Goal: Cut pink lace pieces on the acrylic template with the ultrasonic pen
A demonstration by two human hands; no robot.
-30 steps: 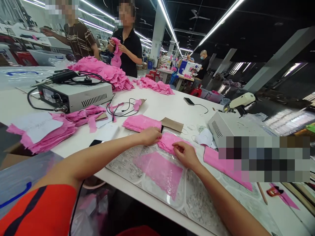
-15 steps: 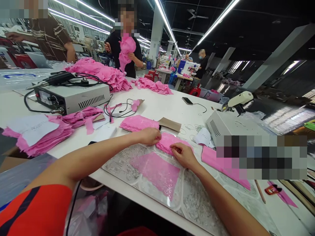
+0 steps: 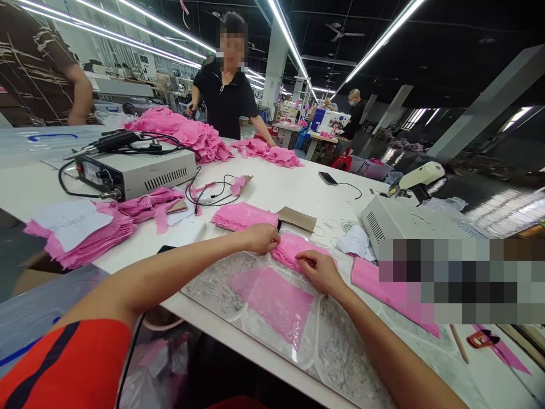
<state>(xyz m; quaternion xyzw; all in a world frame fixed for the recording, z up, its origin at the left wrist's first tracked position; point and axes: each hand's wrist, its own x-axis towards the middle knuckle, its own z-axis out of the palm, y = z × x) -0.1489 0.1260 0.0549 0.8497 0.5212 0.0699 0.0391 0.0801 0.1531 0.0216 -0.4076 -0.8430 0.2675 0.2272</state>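
Observation:
A stack of pink fabric pieces (image 3: 293, 245) lies at the far side of a clear mat with a stone pattern (image 3: 219, 292). My left hand (image 3: 263, 237) is closed, its fingers pinching at the stack's left end. At the near right edge of the same stack, my right hand (image 3: 319, 270) has thumb and forefinger closed on the fabric. Between my forearms, a single pink fabric piece (image 3: 279, 301) lies flat on the mat. Just beyond my left hand sits another pink stack (image 3: 242, 217), with a brown card (image 3: 297, 218) beside it.
To the left stands a grey power unit (image 3: 145, 170) with a handheld tool (image 3: 113, 142) on top. Pink fabric heaps (image 3: 179, 133) lie at the back, near a co-worker (image 3: 227, 96). A phone (image 3: 327, 178), a white machine (image 3: 394, 221) and snips (image 3: 482, 339) are on the right.
The co-worker across the table has let go of the pink fabric and now reaches down to the smaller heap. My hands stay at the stack, with hardly any movement. The view has shifted slightly.

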